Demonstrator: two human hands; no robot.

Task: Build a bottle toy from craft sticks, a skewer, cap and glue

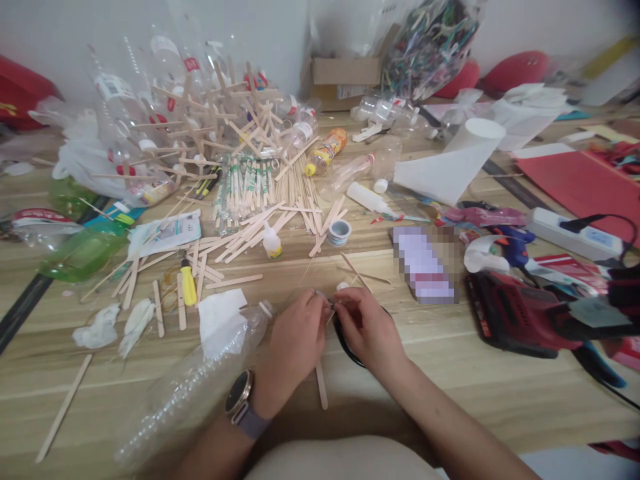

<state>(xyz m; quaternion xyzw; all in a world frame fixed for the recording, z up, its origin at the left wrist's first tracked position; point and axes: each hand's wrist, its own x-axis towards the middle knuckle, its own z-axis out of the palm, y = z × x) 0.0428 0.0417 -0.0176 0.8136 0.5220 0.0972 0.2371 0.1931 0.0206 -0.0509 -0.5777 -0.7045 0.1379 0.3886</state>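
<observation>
Close to the table's front edge, my left hand (299, 328) and my right hand (369, 327) meet with their fingertips pinched together. Between them is something small and partly dark, too small and covered to name. A black cable (349, 348) loops out from beneath my right hand. Under my left hand a wooden craft stick (321, 387) pokes toward me. Beside my left forearm lies a large clear plastic bottle (183, 383), its neck near that hand. Thin wooden strips (357, 272) lie just beyond my fingers.
Ahead are a small glue bottle (271, 241), a small round tub (339, 233) and scattered craft sticks (250, 230). A yellow-handled screwdriver (188, 283) lies left. To the right are a phone (423, 267), a red-black power tool (520, 313) and a white power strip (575, 233).
</observation>
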